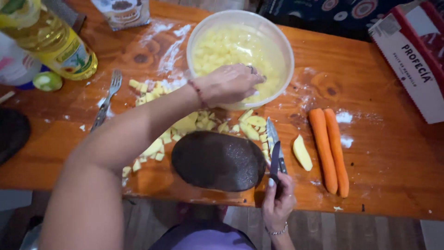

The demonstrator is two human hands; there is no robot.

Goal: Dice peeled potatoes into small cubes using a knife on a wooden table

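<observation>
Two carrots [329, 149] are laid near the worktop [384, 176] front edge, with bare wood to their right. The right hand [277, 199] is closed around a knife [275, 150]; the left hand [230, 84], fingers cupped, is dipped over the bowl [240, 23] rim, onto potato cubes [222, 46].

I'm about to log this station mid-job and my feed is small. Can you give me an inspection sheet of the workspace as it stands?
Surface: wooden table, dusted with white smears, diced potato bits scattered around.
Job's things: clear bowl of potato cubes; dark oval board; knife; potato piece beside the blade.
Clutter: two carrots, fork, oil bottle, lime half, printed bag, red and white carton, dark round thing at the left edge.
Grippers: left hand at the bowl's near rim, fingers inside; right hand grips the knife handle.
Cables: nothing seen.
Surroundings: plank floor below, patterned cloth behind the table.
</observation>
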